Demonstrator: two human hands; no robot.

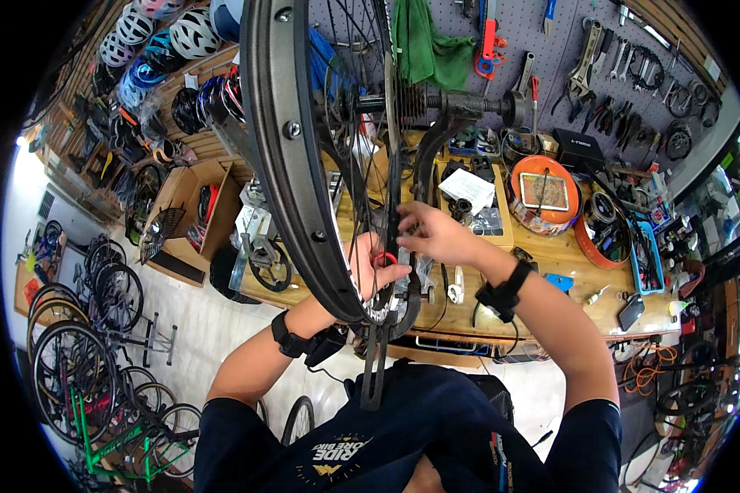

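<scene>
A bicycle wheel (pixel 281 156) with a wide black rim stands upright in a dark metal truing stand (pixel 436 135), close in front of me. My left hand (pixel 372 269) reaches in at the lower rim and spokes, its thumb and fingers closed on a small red spoke wrench (pixel 384 260). On the wheel's right side, my right hand (pixel 437 233) is at the spokes with its fingers curled in. What lies between those right fingertips is too small to make out. Both wrists wear black straps with small boxes.
Behind the stand runs a wooden workbench (pixel 543 304) with an orange round tub (pixel 569 177), a blue tray (pixel 648 255), white paper (pixel 469 191) and small parts. Tools hang on the grey pegboard (pixel 543 74). An open cardboard box (pixel 191 215) and several bicycles (pixel 74 370) stand to the left.
</scene>
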